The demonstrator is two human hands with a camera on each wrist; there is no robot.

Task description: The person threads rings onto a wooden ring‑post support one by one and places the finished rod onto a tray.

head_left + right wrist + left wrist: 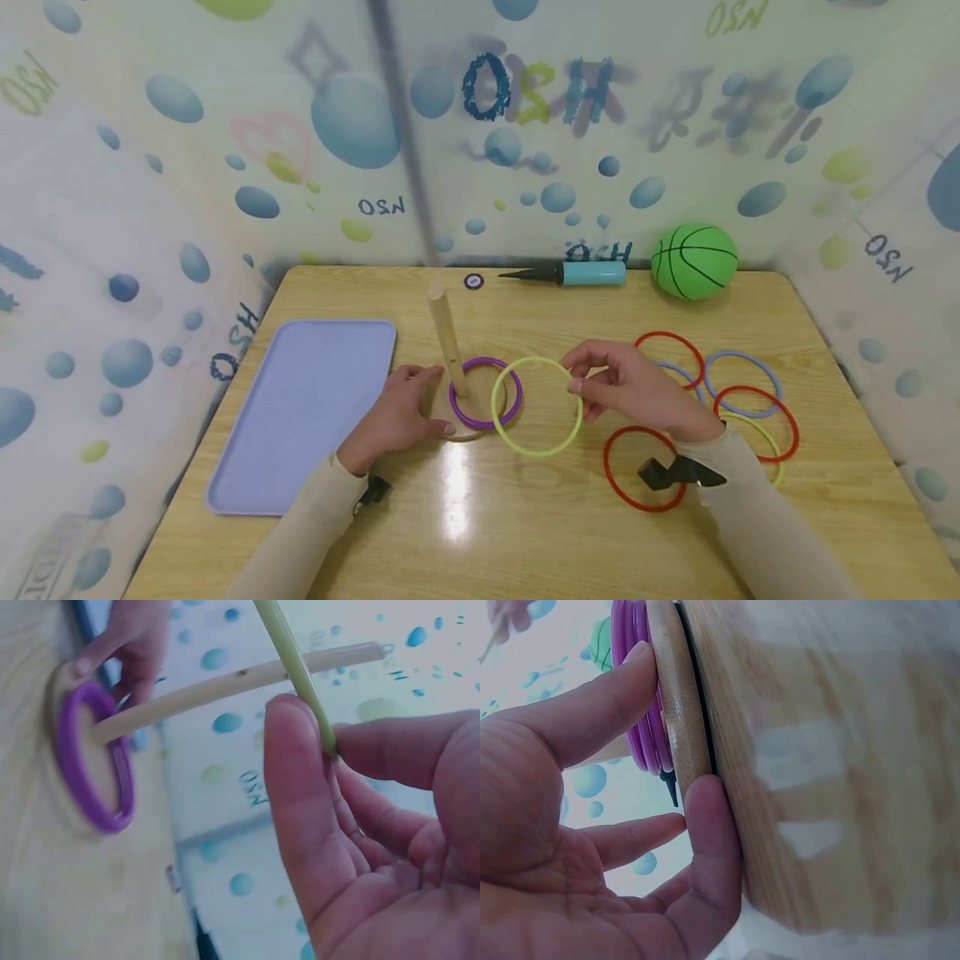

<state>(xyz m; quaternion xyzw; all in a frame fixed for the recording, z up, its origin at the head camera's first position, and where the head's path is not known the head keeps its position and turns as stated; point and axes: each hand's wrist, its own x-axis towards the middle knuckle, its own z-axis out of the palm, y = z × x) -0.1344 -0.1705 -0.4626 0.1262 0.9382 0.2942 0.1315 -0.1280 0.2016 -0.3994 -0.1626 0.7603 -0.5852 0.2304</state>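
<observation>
A wooden peg (447, 342) stands upright on a round wooden base (682, 712). Several purple rings (622, 634) lie stacked around the peg's foot. My left hand (401, 412) holds the left edge of the base, thumb at the near side and fingers farther back; the left wrist view shows a fingertip against its rim. Between thumb and fingers, my right hand (626, 387) pinches a yellow-green ring (538, 453) by its right side. That ring is raised just right of the peg, apart from it, and overlaps the purple rings in the head view.
A lilac tray (322, 400) lies on the left. Red rings (607, 462), blue rings (738, 353) and a yellow one lie loose on the right, partly under the right forearm. Along the back are a small round disc (473, 282), a blue hand pump (592, 273) and a green ball (694, 261).
</observation>
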